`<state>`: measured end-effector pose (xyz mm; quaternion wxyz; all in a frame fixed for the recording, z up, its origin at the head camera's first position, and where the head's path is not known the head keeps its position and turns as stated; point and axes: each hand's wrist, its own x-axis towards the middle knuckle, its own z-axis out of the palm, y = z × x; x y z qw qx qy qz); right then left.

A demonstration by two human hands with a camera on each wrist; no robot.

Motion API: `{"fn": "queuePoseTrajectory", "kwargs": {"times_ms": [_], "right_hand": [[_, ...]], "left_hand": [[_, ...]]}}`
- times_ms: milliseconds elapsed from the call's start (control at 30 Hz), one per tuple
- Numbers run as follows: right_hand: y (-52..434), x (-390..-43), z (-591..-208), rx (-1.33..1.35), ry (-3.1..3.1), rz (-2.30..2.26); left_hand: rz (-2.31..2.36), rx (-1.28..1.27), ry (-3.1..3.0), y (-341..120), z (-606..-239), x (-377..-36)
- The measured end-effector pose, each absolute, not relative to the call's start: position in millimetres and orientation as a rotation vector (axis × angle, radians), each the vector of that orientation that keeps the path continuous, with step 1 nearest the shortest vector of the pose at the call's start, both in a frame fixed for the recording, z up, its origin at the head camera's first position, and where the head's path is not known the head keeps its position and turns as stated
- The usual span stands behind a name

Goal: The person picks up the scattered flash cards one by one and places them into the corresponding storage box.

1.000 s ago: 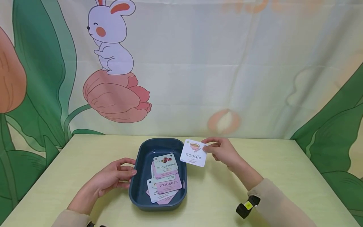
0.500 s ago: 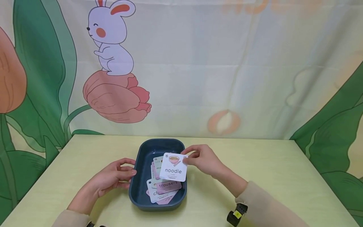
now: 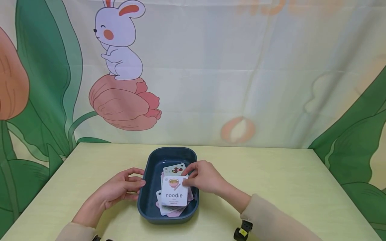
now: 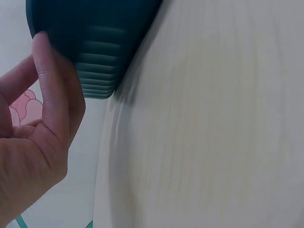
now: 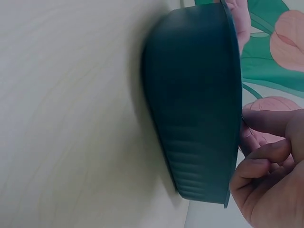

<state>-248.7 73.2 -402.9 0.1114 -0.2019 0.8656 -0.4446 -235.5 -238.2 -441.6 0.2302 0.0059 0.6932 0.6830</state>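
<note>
Nearest the viewer, a black wrist device [image 3: 242, 231] is seen below the right sleeve. The noodle card [image 3: 174, 194] is pinched at its upper right corner by the thumb and fingers of the right hand [image 3: 202, 176] and is held low inside the dark blue tray [image 3: 143, 197], over the loose cards [image 3: 172, 209] lying beneath the grip. Opposite that grip, across the tray, the left hand [image 3: 119, 189] is rested on the table [image 3: 286, 187], its fingers loosely curled with the tips touching the tray's outer left wall and nothing held. Beyond the tray, a rabbit-and-tulip backdrop [image 3: 120, 67] is hung.
</note>
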Motion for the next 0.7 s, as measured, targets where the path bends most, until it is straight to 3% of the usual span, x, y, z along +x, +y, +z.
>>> {"fn": "queuePoseTrajectory", "kwargs": {"times_ms": [700], "right_hand": [[66.3,-239.5,-409.8,-0.786,2.843,-0.848]], "left_hand": [[1.893,0.057,1.884,-238.7,-441.6,-235.3]]}}
